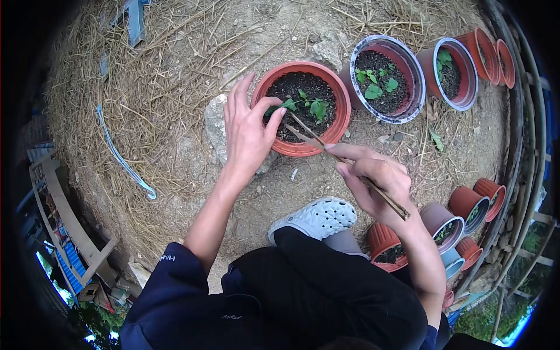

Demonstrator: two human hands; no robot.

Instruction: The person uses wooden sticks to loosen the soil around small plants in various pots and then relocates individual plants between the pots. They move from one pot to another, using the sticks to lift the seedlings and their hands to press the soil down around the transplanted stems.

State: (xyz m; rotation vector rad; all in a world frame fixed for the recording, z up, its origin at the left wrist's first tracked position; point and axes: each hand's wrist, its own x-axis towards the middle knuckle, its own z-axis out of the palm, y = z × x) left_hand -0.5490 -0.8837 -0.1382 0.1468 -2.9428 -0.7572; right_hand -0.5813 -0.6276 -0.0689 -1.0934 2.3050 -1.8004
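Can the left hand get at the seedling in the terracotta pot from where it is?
Probably yes: the left hand already rests on the terracotta pot rim, thumb beside the seedling, with nothing between; the sticks enter from the other side.

Left arm: yours, bare from a dark rolled sleeve, stretched forward and up the frame, elbow nearly straight. Left hand (248,131): palm down, fingers spread and lightly bent, thumb and forefinger drawn together at their tips, the other fingers fanned out to the left.

Right arm: bare forearm, rising from the lower right, wrist bent inward. Right hand (373,178): fingers curled closed in a pen-like grip, forefinger laid out straight and pointing left, thumb tucked beneath.

Hands: near each other, not touching.

Legs: crouched, dark trousers, one knee between your arms.
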